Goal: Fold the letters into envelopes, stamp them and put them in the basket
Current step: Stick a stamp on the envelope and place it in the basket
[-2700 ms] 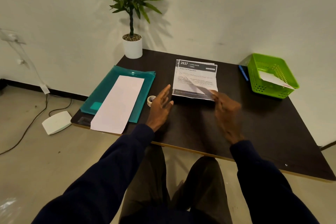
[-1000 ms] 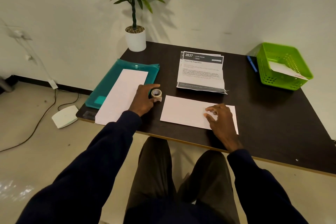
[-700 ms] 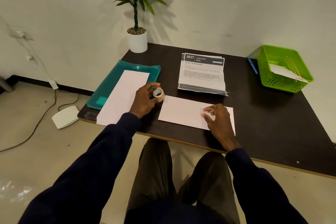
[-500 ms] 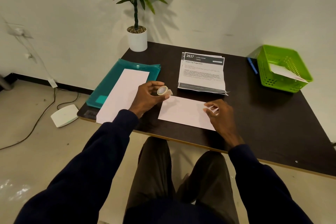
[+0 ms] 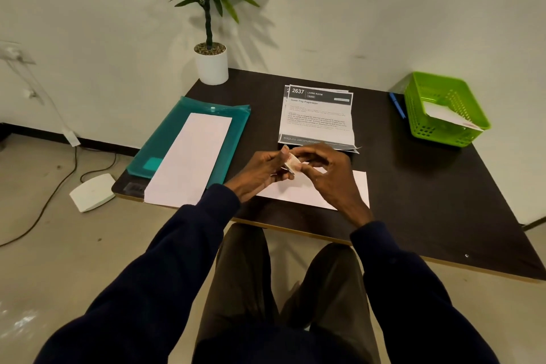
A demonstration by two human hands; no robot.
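Observation:
A white envelope (image 5: 359,186) lies flat near the table's front edge, partly covered by both hands. Above it my left hand (image 5: 260,171) grips a small roll of stamps (image 5: 292,163). My right hand (image 5: 328,168) meets it from the right, and its fingertips pinch at the roll's loose end. Printed letters (image 5: 317,118) lie in a small stack just behind the hands. The green basket (image 5: 461,139) stands at the table's far right with one white envelope (image 5: 443,115) inside.
A teal plastic folder (image 5: 174,136) with a long white envelope (image 5: 192,156) on it lies at the left, overhanging the table's front edge. A potted plant (image 5: 211,63) stands at the back. A blue pen (image 5: 397,105) lies beside the basket. A white box (image 5: 91,192) and cables sit on the floor.
My left hand lifted the stamp roll from the table and brought it over the envelope. My right hand left the envelope's right end and rose to meet the roll.

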